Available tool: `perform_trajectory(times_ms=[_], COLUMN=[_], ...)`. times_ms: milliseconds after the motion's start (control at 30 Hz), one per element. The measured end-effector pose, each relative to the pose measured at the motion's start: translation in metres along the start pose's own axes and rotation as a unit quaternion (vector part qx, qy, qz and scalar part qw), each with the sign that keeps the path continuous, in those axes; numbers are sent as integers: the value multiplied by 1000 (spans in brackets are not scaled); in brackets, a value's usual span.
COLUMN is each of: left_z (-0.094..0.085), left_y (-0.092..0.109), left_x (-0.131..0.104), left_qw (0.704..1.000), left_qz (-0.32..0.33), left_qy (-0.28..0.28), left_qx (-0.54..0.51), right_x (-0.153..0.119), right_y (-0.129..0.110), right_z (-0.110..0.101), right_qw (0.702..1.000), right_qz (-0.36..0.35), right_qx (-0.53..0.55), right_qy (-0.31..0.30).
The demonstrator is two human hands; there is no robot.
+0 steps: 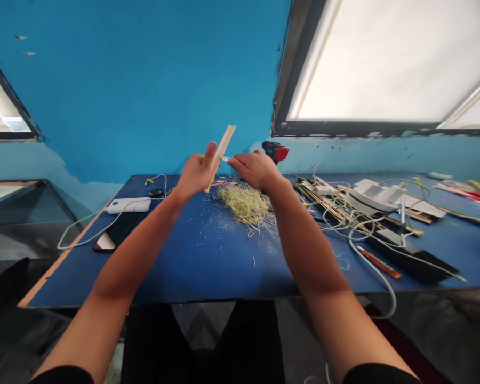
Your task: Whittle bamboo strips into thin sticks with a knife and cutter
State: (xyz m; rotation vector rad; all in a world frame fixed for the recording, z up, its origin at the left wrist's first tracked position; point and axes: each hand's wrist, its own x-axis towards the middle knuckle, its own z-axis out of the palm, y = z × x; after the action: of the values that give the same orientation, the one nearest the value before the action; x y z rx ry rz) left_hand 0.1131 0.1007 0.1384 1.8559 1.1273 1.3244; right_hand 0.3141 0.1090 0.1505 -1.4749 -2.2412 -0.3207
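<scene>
My left hand (pixel 198 172) is closed around a pale, flat strip that looks like split bamboo (pixel 226 140), held tilted above the table with its upper end leaning right. The thumb lies along the strip's side. My right hand (pixel 256 168) is closed on a small blade (pixel 224 158) whose shiny tip touches the strip or sits right beside it; its handle is hidden in the fingers. Beneath my right hand lies a tangled heap of thin, yellowish-green shavings (pixel 246 207) on the blue tabletop (pixel 208 261), with small crumbs scattered around.
A white power bank (pixel 128 206) with a cable and a dark phone (pixel 122 229) lie at left. Behind my right hand is a red and black power drill (pixel 279 152). At right sit a white model boat (pixel 370 197), looped cables, strips and a brown-handled tool (pixel 379 262).
</scene>
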Motion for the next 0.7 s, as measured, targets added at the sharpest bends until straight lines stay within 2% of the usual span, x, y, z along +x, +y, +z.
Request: perform_trajectory(times_ms=[267, 700], left_z=[1, 2], left_y=[-1, -1], left_x=[3, 1], left_qw=[992, 988], left_qz=[-7, 8], left_qy=[-17, -60], left_qx=[125, 146], right_x=[7, 10], right_y=[17, 43], right_z=[13, 21], right_qw=[1000, 996], right_qz=[18, 55], right_qx=[-2, 7], right_qy=[13, 66])
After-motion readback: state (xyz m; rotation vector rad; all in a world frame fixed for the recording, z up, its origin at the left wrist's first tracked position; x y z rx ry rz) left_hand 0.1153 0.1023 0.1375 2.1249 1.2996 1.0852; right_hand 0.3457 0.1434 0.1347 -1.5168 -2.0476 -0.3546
